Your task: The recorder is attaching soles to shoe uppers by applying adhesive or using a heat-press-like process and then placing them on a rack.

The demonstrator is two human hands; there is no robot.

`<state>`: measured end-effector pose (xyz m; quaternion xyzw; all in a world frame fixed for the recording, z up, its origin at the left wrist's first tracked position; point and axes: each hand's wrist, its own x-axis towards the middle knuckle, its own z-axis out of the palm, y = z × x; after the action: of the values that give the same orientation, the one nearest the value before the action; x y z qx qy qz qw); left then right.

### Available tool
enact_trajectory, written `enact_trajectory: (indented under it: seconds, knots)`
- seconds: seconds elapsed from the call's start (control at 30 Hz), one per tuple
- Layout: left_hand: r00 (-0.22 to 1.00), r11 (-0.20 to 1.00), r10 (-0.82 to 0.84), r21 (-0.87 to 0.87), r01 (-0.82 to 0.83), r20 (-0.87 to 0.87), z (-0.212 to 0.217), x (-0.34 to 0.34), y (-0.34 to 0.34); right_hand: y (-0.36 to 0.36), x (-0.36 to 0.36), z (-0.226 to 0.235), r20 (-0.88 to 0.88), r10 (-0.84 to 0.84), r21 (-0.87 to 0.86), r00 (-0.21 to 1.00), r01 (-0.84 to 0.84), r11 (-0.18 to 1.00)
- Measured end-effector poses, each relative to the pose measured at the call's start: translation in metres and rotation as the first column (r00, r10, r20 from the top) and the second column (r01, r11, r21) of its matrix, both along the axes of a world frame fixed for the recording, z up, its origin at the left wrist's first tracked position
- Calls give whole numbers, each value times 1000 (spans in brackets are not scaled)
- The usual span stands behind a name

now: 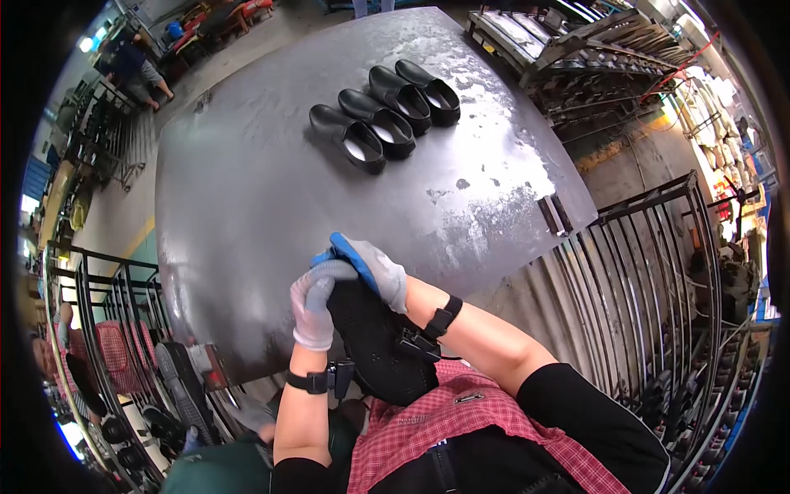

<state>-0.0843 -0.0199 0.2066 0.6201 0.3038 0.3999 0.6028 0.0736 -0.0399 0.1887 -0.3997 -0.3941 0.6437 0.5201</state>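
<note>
A black shoe (374, 342) is held sole-up just above the person's lap, at the near edge of the grey metal surface (247, 206). The left hand (315, 300), in a grey knit glove, is wrapped over the toe end with its fingers closed on the sole. The right hand (374, 267), in a grey glove with a blue palm coating, is curled over the same toe end from the far side. Both hands are closed on the shoe; neither is spread.

The long axis of the shoe runs from the toe, which points away from the body and slightly left toward the surface, to the heel, which lies close against the red checked apron (461, 428). The patterned sole faces upward.

The shoe is judged light and moderately flexible: the moulded sole should resist bending, while the upper is likely to yield under pressure. The smooth black material may be slippery, so the coated glove is expected to help. A secure hold is judged to lie across the sole edges near the toe and at the heel.

Four similar black shoes (385, 115) stand in a row at the far side of the surface, well apart from the hands. Metal racks (650, 272) stand on the right.
</note>
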Motion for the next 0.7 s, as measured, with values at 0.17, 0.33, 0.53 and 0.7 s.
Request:
enact_trajectory:
  seconds: [0.17, 0.33, 0.53, 0.7]
  knots:
    - [998, 999, 51, -6, -51, 40, 15, -3, -59, -60, -4, 6, 220, 0, 260, 976, -59, 964]
    - [902, 936, 137, -351, 17, 409, -30, -28, -169, -178, -37, -6, 225, -262, 356, 938, 172, 919]
    - [870, 734, 453, -473, -487, -194, 20, -49, -274, -237, -39, 30, 296, -114, 508, 948, -56, 860]
    - [747, 795, 592, 63, -604, -302, 44, -101, -234, -79, 31, -3, 784, -381, 616, 490, -540, 574]
